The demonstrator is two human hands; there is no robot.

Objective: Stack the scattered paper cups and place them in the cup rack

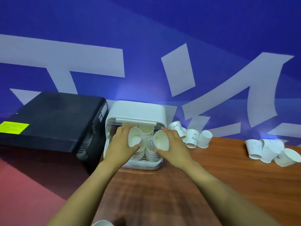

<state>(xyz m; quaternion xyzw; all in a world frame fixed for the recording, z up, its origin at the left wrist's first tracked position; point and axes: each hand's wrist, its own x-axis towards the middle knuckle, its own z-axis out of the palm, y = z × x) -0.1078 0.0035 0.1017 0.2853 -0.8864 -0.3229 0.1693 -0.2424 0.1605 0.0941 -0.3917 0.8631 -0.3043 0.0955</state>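
Observation:
A white cup rack (136,111) stands on the wooden table against the blue wall, its front open. Inside it, stacks of white paper cups (147,136) fill the compartments. My left hand (119,144) grips a paper cup (134,139) at the top of the left stack, mouth turned toward me. My right hand (172,145) grips another paper cup (161,141) at the top of the right stack, also mouth toward me. Loose cups (192,138) lie just right of the rack, and a second cluster of cups (268,151) lies at the far right.
A black box (53,119) with a yellow label sits left of the rack, close to its side. The wooden table (228,168) stretches right and toward me. One cup rim (101,223) shows at the bottom edge. Red floor lies at the lower left.

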